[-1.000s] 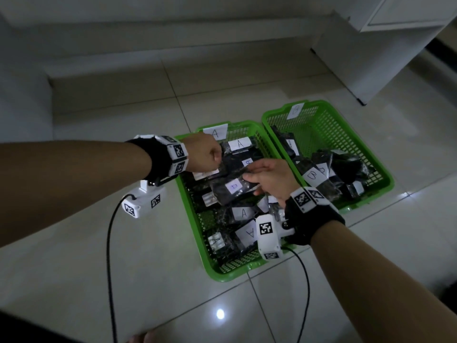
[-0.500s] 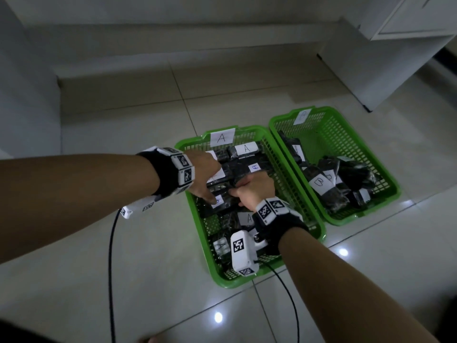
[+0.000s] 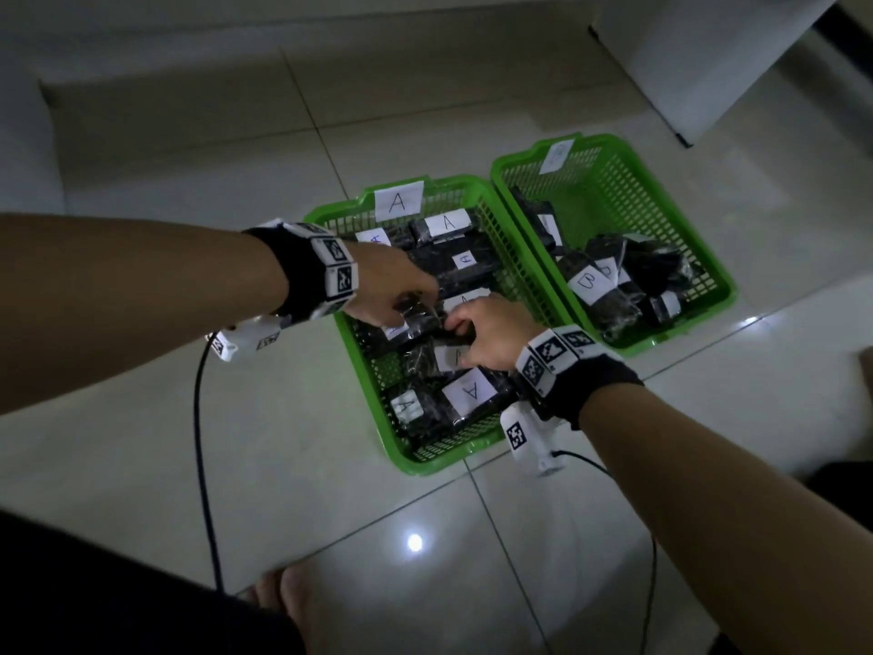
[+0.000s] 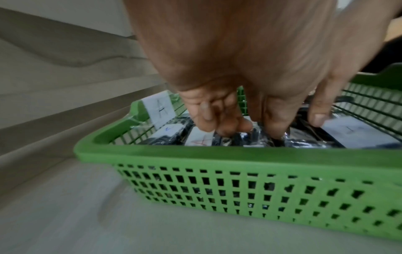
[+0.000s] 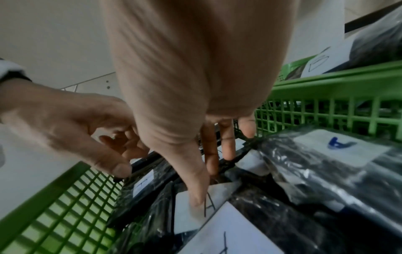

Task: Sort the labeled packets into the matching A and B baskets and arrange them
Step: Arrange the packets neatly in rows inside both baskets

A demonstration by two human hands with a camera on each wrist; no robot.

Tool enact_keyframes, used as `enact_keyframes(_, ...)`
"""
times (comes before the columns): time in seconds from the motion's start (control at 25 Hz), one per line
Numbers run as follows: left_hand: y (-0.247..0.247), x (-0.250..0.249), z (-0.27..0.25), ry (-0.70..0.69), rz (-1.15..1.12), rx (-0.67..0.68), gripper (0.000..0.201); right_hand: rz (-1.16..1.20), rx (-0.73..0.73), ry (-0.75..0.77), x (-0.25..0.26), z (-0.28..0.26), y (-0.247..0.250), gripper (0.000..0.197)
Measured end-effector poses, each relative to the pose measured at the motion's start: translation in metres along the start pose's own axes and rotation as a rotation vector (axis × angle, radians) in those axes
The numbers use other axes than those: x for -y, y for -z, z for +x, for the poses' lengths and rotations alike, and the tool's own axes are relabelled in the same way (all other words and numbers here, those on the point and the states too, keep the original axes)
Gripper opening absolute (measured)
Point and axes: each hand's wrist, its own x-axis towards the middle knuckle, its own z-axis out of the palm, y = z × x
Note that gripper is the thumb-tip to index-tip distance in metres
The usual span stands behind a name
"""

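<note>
Green basket A [image 3: 444, 460] stands on the floor with a white "A" tag [image 3: 399, 201] on its far rim and several dark packets with A labels inside. Basket B [image 3: 671, 333] sits against its right side and holds dark packets, one marked B [image 3: 589, 282]. Both hands are down in basket A on one dark packet [image 3: 420, 319]. My left hand [image 3: 406, 309] pinches its left end between thumb and curled fingers [image 5: 119, 168]. My right hand [image 3: 456, 333] holds its right end, with the thumb [image 5: 195, 197] lying on a label underneath. Basket A's near wall [image 4: 217, 154] fills the left wrist view.
A white cabinet [image 3: 708, 63] stands at the back right and a low ledge [image 3: 165, 87] runs along the back wall. Wrist-camera cables [image 3: 203, 442] trail over the tiled floor. A bare foot [image 3: 302, 602] shows at the bottom edge.
The right hand has carried the packet left and down into the middle of basket A. The left hand has come down onto its other end. Both hands now sit low among the packets.
</note>
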Motion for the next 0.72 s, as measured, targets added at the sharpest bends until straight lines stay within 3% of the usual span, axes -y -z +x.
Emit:
enact_keyframes(0.12,-0.005,-0.011,0.001,-0.101,0.121,0.139,0.057,-0.084,0.029,0.010,-0.001,0.000,0.002,0.034)
enact_keyframes(0.2,-0.007,-0.009,0.003,-0.091,0.207,0.152,0.063,-0.037,0.016,0.039,-0.004,-0.001,0.002,0.023)
enact_keyframes(0.4,-0.011,-0.006,0.001,-0.060,0.226,0.165,0.071,0.201,0.078,0.055,-0.027,-0.011,0.017,0.022)
enact_keyframes(0.48,-0.012,-0.006,0.002,-0.038,0.167,0.185,0.072,0.351,-0.040,0.047,-0.038,-0.012,0.023,0.020)
enact_keyframes(0.6,-0.011,-0.004,0.001,-0.029,0.069,0.162,0.066,0.495,-0.342,0.001,-0.045,-0.009,0.024,0.017)
enact_keyframes(0.72,-0.006,0.008,0.003,0.035,-0.111,-0.056,0.039,0.687,-0.394,-0.004,-0.042,-0.003,0.026,0.012)
